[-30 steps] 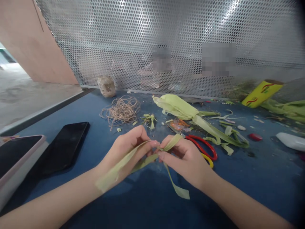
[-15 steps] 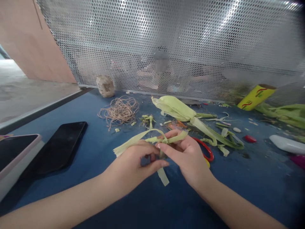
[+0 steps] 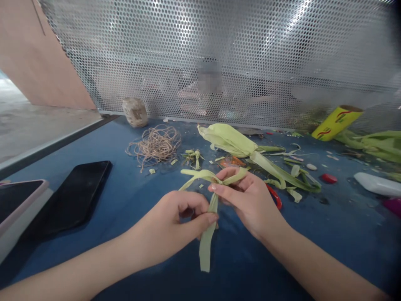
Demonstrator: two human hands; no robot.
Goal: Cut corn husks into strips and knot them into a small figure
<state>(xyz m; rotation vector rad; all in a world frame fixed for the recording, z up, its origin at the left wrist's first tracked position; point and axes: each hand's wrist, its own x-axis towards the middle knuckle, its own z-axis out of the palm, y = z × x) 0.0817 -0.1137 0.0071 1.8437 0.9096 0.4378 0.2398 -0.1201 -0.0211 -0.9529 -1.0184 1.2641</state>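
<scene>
While the right hand [image 3: 250, 202] pinches the knotted, pale-green, ribbon-like leaf strips [image 3: 202, 173] where they meet, seemingly to steady them | left hand [image 3: 178, 223] clamps one flat dangling tail [image 3: 205, 251], likely for tension | strips: above the matte blue tabletop [image 3: 250, 276], mid-view

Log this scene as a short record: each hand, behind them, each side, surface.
left hand: pinches hanging strip
right hand: holds husk strips where they meet
behind hands: twine, husk bundle
left side: black phone, pink-edged phone
right side: yellow tube, red loop partly hidden by right hand
surface: blue table
</scene>
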